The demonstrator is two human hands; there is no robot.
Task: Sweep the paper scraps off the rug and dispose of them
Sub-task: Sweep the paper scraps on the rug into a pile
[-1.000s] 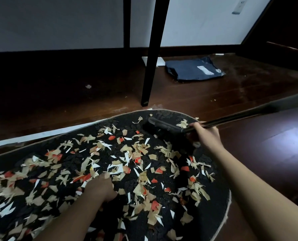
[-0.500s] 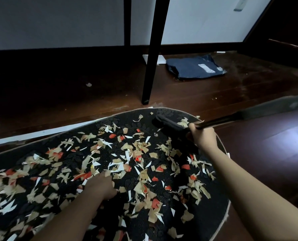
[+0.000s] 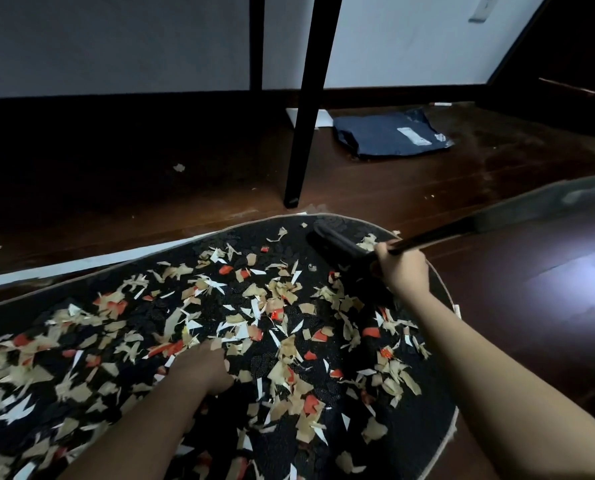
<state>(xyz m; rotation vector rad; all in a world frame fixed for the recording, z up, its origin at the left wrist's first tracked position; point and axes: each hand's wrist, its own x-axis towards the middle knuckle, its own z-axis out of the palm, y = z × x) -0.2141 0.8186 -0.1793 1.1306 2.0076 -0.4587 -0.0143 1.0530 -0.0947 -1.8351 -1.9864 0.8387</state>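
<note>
1. Gripping a dark brush (image 3: 337, 245), the right hand (image 3: 401, 271) has its fingers curled round the handle near the far right edge of the rug (image 3: 424, 424).
2. The brush head lies on the rug's far end, and a long dark handle (image 3: 497, 225) runs off to the right.
3. The left hand (image 3: 202, 370) rests on the rug in the near middle — its fingers bend down out of sight, so one cannot tell if they pinch anything.
4. Paper scraps (image 3: 282, 299) — tan, white and red — lie all over the black rug, from the left side to the right side.
5. The rug sits on a dark wood floor (image 3: 514, 341).
6. A black table leg (image 3: 303, 126) stands on the floor just past the rug's far edge.
7. A dark blue bag (image 3: 389, 136) lies flat on the floor, far off near the wall.
</note>
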